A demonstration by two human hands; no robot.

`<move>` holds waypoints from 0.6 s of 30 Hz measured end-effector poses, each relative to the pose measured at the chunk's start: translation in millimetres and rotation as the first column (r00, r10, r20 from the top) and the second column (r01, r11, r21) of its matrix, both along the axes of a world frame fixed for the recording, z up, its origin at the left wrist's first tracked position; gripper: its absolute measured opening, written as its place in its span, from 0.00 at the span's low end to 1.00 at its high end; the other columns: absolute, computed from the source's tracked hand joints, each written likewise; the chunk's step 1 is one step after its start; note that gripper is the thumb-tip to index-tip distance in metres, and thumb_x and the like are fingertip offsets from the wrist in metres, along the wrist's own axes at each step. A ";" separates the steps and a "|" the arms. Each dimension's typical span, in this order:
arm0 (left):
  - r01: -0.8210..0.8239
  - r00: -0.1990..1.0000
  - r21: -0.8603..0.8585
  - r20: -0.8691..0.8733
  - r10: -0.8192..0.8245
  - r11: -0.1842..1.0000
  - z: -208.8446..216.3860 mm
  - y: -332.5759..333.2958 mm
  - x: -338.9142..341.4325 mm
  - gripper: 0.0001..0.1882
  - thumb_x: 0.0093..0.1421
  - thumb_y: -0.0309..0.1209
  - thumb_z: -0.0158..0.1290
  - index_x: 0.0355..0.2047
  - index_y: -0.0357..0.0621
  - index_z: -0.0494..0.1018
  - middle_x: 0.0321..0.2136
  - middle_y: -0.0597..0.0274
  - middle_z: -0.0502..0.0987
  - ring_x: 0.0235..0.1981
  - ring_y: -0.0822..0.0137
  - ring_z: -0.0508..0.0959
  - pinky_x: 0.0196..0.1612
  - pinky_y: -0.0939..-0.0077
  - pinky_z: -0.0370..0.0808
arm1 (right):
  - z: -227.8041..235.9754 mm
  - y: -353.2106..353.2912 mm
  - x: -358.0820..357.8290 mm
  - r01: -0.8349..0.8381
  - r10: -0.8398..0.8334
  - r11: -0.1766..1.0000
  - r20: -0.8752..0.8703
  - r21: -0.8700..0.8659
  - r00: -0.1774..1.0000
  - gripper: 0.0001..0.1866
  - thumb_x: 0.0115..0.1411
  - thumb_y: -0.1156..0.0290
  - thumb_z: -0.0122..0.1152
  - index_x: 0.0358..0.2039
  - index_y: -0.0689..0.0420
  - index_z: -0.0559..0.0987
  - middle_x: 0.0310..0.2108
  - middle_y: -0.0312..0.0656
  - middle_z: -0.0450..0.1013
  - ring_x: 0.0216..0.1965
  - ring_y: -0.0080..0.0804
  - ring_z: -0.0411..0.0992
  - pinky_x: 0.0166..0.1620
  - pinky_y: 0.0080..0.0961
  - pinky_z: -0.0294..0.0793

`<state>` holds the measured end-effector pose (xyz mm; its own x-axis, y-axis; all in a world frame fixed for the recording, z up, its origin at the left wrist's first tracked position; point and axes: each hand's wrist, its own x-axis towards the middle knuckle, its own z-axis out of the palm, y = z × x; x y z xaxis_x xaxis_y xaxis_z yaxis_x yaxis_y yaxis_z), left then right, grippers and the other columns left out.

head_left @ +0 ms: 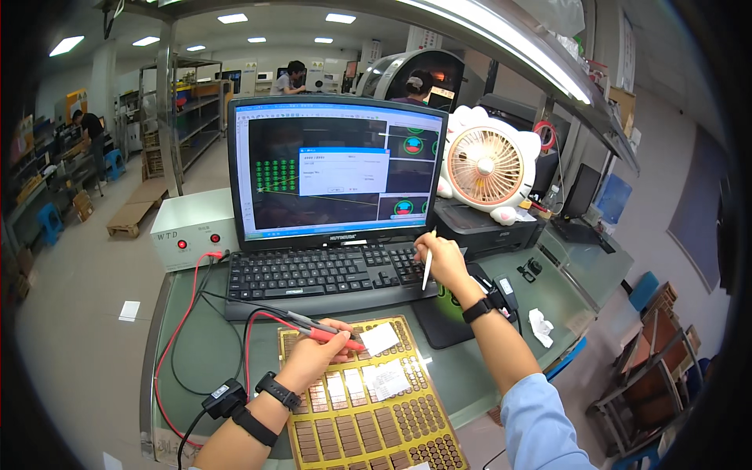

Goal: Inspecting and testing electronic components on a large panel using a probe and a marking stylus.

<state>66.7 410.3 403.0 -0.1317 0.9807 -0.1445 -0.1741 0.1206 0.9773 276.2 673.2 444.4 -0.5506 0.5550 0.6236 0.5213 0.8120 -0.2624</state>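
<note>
My left hand [315, 357] pinches a red test probe [323, 334] and a grey-black test probe [307, 319] side by side. Their tips point right, over the top of a yellow panel [435, 395] with rows of copper-brown rectangles and discs. Two white paper slips [381, 338] lie on that panel. Farther right, my right hand [446, 262] is closed round a slim white pen-like stick [427, 270], with fingers at the number pad of a black keyboard [301, 274]. Behind the keyboard, a monitor [266, 213] shows a dialog box over green circle patterns.
Red and black leads run to a white box [192, 227] at left. A cat-shaped fan [485, 166] stands on a black printer [489, 227]. Crumpled tissue [540, 327] lies right of a black mouse pad [440, 319]. A metal shelf with a lamp [509, 43] hangs overhead. Several people work farther back.
</note>
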 end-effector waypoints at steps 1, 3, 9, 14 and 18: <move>0.004 1.000 0.003 -0.002 -0.004 1.000 -0.4 0.4 2.7 0.13 0.65 0.35 0.52 0.46 0.42 0.73 0.38 0.61 0.78 0.37 0.74 0.79 0.41 0.83 0.80 | 1.9 0.3 0.5 0.034 -0.033 0.999 -0.066 0.008 0.997 0.05 0.62 0.69 0.55 0.33 0.54 0.77 0.22 0.39 0.78 0.28 0.39 0.77 0.35 0.35 0.71; -0.003 1.000 0.014 -0.010 0.003 1.000 -0.1 -3.8 3.8 0.12 0.66 0.34 0.52 0.46 0.41 0.72 0.38 0.61 0.78 0.38 0.74 0.80 0.41 0.83 0.79 | 13.6 -25.4 -9.8 -0.083 0.048 0.986 -0.229 -0.147 0.972 0.05 0.63 0.70 0.55 0.35 0.56 0.77 0.24 0.41 0.79 0.27 0.37 0.78 0.31 0.31 0.74; -0.036 0.999 0.018 0.025 0.036 0.999 -3.0 -14.3 1.1 0.12 0.66 0.33 0.52 0.46 0.41 0.72 0.38 0.60 0.78 0.40 0.72 0.80 0.42 0.80 0.80 | 81.6 -202.9 -4.2 -0.681 0.584 0.658 -0.352 -0.321 0.731 0.08 0.60 0.77 0.58 0.41 0.59 0.78 0.35 0.41 0.80 0.39 0.34 0.77 0.44 0.30 0.75; -0.020 1.000 0.028 -0.013 0.021 0.999 -4.2 -4.4 1.9 0.11 0.66 0.33 0.52 0.46 0.42 0.72 0.37 0.61 0.79 0.36 0.75 0.79 0.40 0.82 0.79 | 100.4 -284.3 41.1 -0.873 0.876 -0.152 -0.472 -0.464 0.098 0.13 0.66 0.67 0.53 0.44 0.66 0.73 0.49 0.57 0.72 0.53 0.55 0.69 0.57 0.50 0.65; -0.031 0.999 0.050 -0.012 0.031 0.998 2.0 -2.6 1.3 0.10 0.66 0.33 0.52 0.45 0.42 0.72 0.34 0.63 0.79 0.34 0.77 0.79 0.39 0.83 0.78 | 104.2 -299.7 38.8 -0.910 0.853 -0.139 -0.514 -0.391 0.091 0.13 0.65 0.69 0.54 0.46 0.63 0.76 0.51 0.48 0.74 0.55 0.48 0.70 0.58 0.43 0.63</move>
